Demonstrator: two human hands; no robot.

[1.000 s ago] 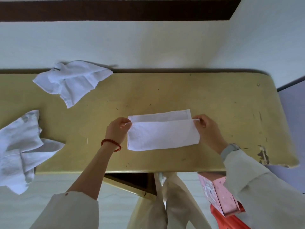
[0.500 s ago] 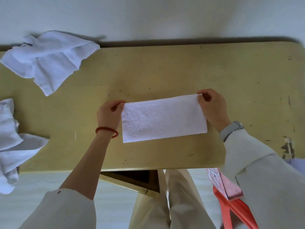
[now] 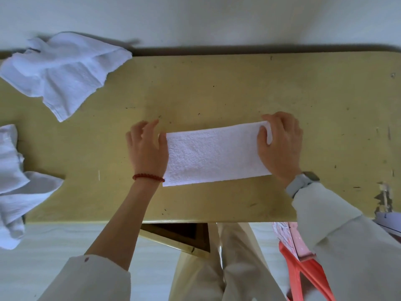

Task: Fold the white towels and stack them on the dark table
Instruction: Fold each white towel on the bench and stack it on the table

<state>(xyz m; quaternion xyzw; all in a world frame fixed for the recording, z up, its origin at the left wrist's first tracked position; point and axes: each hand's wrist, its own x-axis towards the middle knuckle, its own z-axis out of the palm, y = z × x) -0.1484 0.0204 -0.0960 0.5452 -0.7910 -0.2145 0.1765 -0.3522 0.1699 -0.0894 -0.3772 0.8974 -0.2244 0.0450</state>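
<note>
White terry, the folded towel [image 3: 217, 154] is lying flat as a long, slightly tilted strip near the middle of the yellow counter [image 3: 238, 88]. Left hand [image 3: 147, 148] is resting at its left end, fingers relaxed; right hand [image 3: 281, 144] is pinching the right end.

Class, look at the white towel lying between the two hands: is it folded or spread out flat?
Folded. The towel lies as a narrow strip, the right hand curling its end over. How many layers: cannot tell.
</note>
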